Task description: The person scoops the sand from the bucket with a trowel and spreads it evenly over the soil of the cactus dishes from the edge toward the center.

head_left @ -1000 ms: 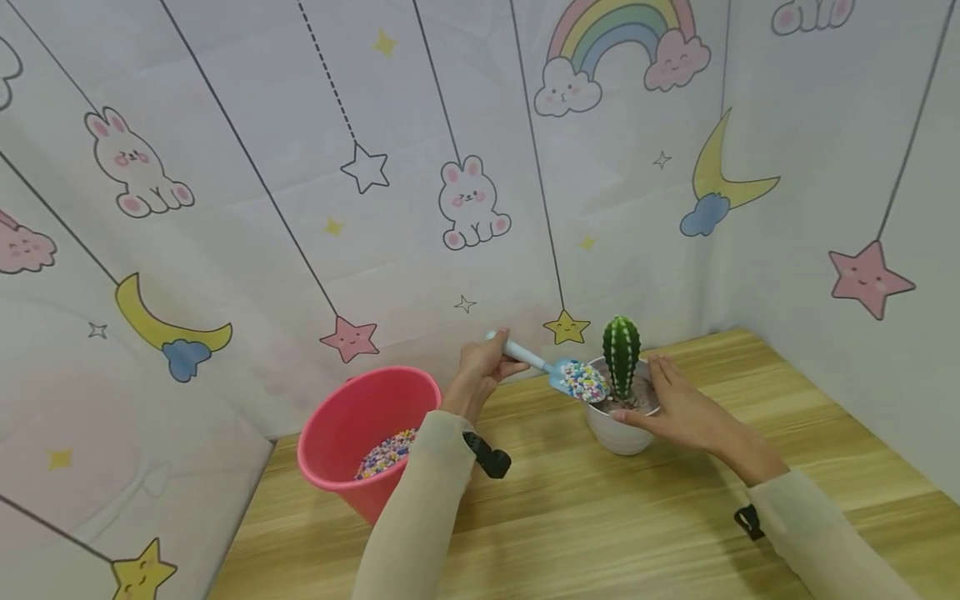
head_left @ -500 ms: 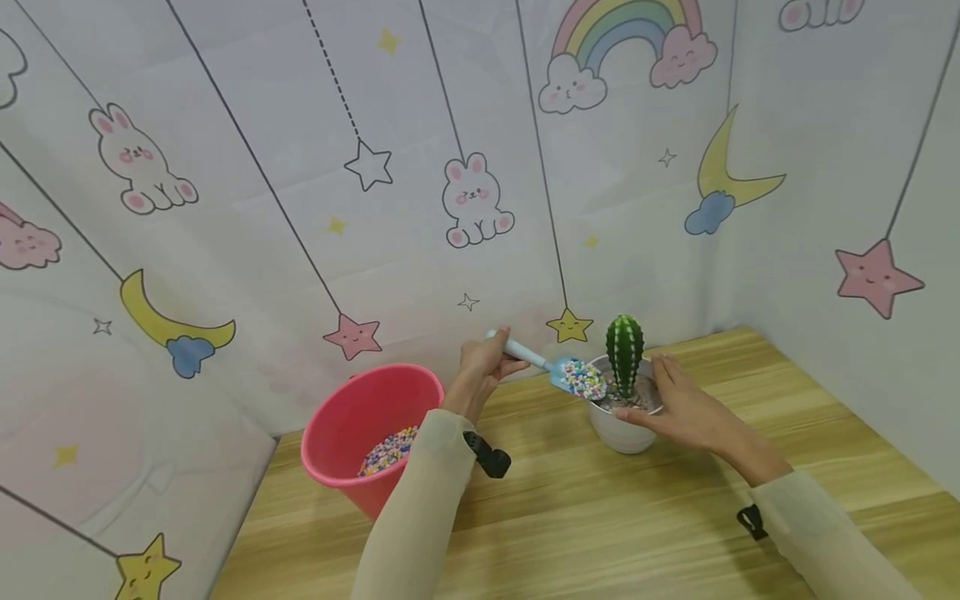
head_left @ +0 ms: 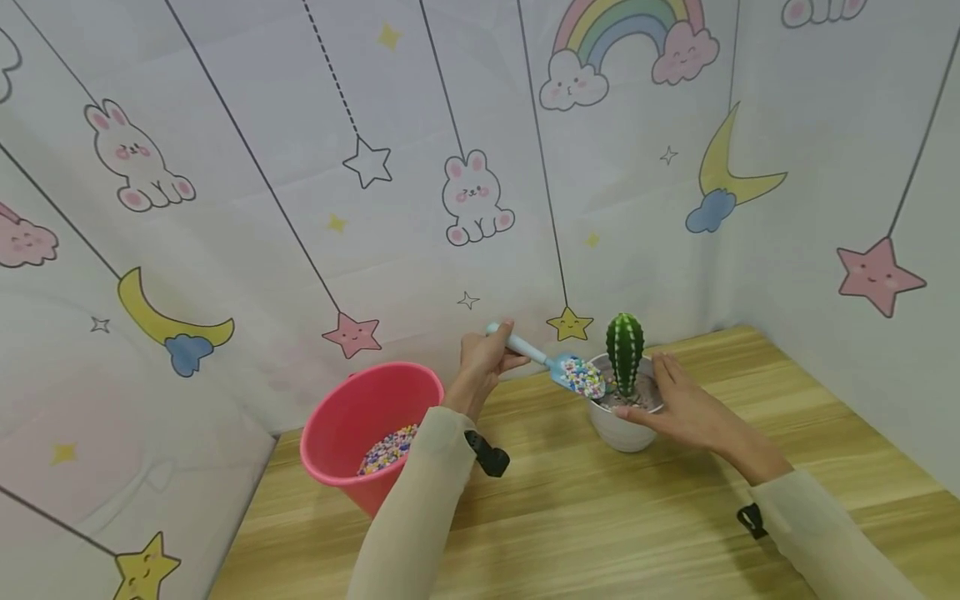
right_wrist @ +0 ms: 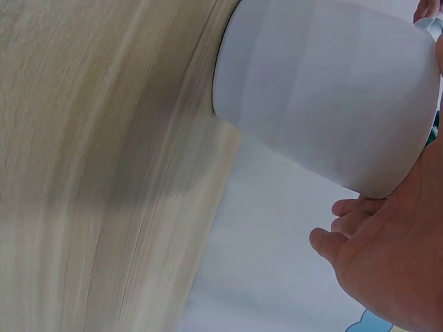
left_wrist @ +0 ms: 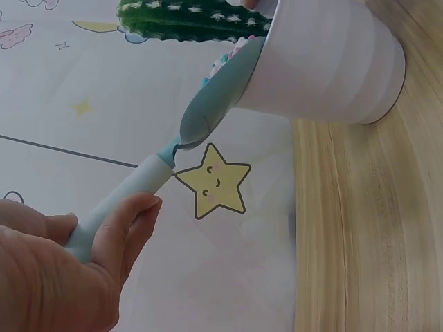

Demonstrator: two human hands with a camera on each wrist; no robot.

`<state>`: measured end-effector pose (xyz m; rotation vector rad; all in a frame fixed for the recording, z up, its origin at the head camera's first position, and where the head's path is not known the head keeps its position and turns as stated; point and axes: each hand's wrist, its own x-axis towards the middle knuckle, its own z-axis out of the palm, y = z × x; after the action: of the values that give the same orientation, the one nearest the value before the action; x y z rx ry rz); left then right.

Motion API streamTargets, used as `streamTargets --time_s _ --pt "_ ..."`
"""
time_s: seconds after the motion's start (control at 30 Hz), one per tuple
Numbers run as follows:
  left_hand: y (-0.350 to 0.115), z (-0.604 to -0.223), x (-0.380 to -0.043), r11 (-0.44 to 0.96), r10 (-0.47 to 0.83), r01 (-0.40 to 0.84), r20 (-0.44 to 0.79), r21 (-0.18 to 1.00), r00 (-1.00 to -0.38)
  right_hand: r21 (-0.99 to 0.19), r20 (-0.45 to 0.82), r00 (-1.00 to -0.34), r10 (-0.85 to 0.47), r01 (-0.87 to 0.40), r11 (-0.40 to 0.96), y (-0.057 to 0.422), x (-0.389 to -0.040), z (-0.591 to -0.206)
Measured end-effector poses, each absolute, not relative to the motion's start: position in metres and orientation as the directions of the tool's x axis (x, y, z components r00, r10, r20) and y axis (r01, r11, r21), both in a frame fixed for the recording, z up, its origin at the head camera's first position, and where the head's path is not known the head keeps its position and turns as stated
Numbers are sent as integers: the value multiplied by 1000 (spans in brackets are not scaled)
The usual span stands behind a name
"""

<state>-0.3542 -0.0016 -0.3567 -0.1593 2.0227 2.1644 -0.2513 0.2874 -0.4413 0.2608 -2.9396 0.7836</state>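
My left hand (head_left: 482, 365) pinches the pale handle of a light blue toy trowel (head_left: 528, 349), whose scoop carries a heap of small coloured beads (head_left: 581, 375). The scoop's tip is at the left rim of a white flower pot (head_left: 624, 432); the left wrist view shows the scoop (left_wrist: 214, 97) against that rim. A green cactus (head_left: 625, 354) stands upright in the pot, in greyish-brown soil. My right hand (head_left: 688, 412) holds the pot's right side, thumb at the front rim and fingers farther back. In the right wrist view those fingers are partly hidden behind the pot (right_wrist: 325, 90).
A red bucket (head_left: 318, 467) with many more coloured beads (head_left: 386, 450) inside stands to the left, partly behind my left forearm. The wood-grain table (head_left: 600, 525) meets a white printed cloth wall (head_left: 405, 275) at the back and another on the right.
The trowel's handle end has risen slightly, while its scoop stays at the pot's left rim. My right hand keeps its place on the pot. The head view has shifted a little.
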Motion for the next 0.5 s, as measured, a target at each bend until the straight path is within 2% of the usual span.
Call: streamTargets --time_s 0.5 --pt "-1 -350 -352 -12 26 -158 -157 987 -987 -429 141 -982 -128 -177 886 282 -249 -438"
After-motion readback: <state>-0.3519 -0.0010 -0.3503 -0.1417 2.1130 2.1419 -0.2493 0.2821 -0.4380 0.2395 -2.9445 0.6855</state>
